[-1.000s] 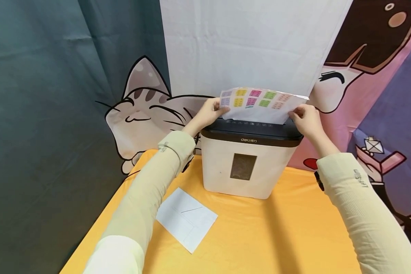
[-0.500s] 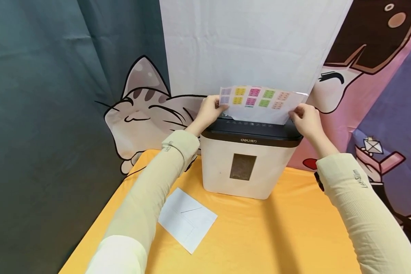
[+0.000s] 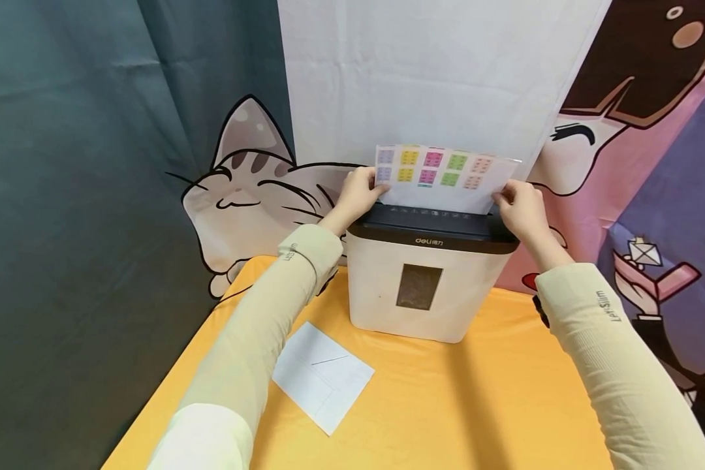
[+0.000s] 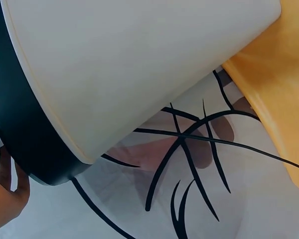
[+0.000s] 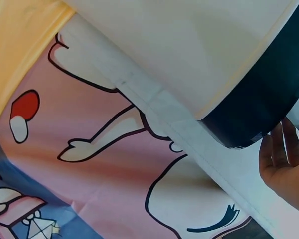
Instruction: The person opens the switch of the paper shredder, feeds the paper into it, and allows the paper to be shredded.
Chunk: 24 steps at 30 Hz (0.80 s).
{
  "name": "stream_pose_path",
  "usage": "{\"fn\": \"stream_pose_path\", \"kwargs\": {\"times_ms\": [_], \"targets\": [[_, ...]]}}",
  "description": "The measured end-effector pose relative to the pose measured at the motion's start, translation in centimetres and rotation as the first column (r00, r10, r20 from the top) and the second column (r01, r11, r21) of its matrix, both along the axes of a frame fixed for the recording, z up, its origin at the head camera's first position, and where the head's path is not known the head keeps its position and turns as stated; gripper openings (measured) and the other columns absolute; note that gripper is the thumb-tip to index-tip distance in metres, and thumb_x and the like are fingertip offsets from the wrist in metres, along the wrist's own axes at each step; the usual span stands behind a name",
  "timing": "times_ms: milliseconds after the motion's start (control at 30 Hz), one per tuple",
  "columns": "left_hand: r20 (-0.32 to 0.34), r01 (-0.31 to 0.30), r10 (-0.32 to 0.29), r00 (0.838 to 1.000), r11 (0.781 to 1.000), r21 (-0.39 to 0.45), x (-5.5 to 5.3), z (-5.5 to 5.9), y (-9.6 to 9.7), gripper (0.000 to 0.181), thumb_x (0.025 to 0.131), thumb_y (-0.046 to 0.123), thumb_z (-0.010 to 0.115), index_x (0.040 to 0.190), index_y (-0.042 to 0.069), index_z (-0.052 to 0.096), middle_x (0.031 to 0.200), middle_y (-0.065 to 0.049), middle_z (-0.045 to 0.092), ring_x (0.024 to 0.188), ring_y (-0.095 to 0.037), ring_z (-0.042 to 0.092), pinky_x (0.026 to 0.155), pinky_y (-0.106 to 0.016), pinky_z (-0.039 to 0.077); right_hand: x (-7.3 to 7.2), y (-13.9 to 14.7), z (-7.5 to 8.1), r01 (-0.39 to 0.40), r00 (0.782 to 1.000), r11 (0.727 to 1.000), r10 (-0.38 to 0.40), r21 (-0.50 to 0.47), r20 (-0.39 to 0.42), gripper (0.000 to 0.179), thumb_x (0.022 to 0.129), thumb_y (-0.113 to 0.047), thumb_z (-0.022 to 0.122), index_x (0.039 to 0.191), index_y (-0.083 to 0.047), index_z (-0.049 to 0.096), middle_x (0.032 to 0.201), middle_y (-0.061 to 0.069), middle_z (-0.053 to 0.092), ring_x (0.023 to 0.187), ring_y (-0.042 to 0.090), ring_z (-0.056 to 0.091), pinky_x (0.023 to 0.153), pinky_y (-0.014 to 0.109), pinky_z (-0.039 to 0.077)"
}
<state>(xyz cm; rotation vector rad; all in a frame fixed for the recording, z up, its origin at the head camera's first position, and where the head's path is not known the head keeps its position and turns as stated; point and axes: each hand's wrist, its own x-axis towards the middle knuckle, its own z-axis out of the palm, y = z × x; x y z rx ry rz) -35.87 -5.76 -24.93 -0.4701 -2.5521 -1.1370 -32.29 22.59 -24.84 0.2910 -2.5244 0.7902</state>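
A white paper shredder (image 3: 376,281) with a black top stands upright at the back of the table. Over its top is a sheet of paper (image 3: 440,192) printed with coloured blocks, its lower edge at the slot area. Whether that edge is inside the slot, I cannot tell. My left hand (image 3: 358,192) pinches the sheet's left side between thumb and fingers. At the opposite side, my right hand (image 3: 523,205) pinches the paper's lower right part. Both wrist views show fingers beside the shredder's black rim (image 4: 32,134), with the paper mostly out of sight there.
A second, white sheet (image 3: 326,378) with a few lines lies on the yellow tablecloth (image 3: 411,398), front left of the shredder. Behind hangs a printed cloth backdrop (image 3: 435,72), close to the shredder's back. A thin black cable (image 4: 239,144) runs near its left side.
The sheet has straightened and its lower left corner has come down toward the shredder's top. Its right side and my right hand have shifted slightly left. Both hands keep their grip.
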Motion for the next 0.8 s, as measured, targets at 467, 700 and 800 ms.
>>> {"fn": "stream_pose_path", "kwargs": {"times_ms": [467, 700, 800], "targets": [[0.006, -0.069, 0.072, 0.997, 0.976, -0.205, -0.3, -0.8, 0.1, 0.027, 0.091, 0.021, 0.063, 0.112, 0.004, 0.067, 0.109, -0.011, 0.070, 0.101, -0.023, 0.064, 0.087, -0.033, 0.049, -0.3, -0.4, -1.1, 0.028, 0.999, 0.999, -0.029, 0.031, 0.041, 0.022, 0.092, -0.005, 0.055, 0.104, 0.012, 0.063, 0.100, 0.033, 0.064, 0.092, 0.042, 0.059, 0.080, 0.050, 0.046], [0.014, -0.093, 0.098, 0.995, 0.976, -0.199, -0.2, -0.8, 0.0, 0.026, 0.088, 0.020, 0.066, 0.106, 0.002, 0.069, 0.103, -0.013, 0.070, 0.095, -0.025, 0.063, 0.082, -0.034, 0.049, 0.0, -0.9, -0.1, 0.048, 0.996, 0.986, -0.058, -0.157, -0.061, 0.023, 0.092, -0.011, 0.059, 0.106, 0.005, 0.066, 0.099, 0.027, 0.067, 0.076, 0.011, 0.056, 0.063, 0.012, 0.036], [0.018, -0.081, 0.083, 0.996, 0.994, -0.079, -0.3, -0.7, 0.0, 0.028, 0.088, 0.022, 0.068, 0.107, 0.002, 0.068, 0.102, -0.012, 0.070, 0.093, -0.024, 0.064, 0.081, -0.033, 0.049, 0.0, -0.9, 0.1, 0.047, 0.996, 0.988, -0.057, -0.145, -0.064, 0.022, 0.092, -0.009, 0.059, 0.106, 0.007, 0.066, 0.098, 0.029, 0.066, 0.078, 0.015, 0.056, 0.061, 0.011, 0.032]]}}
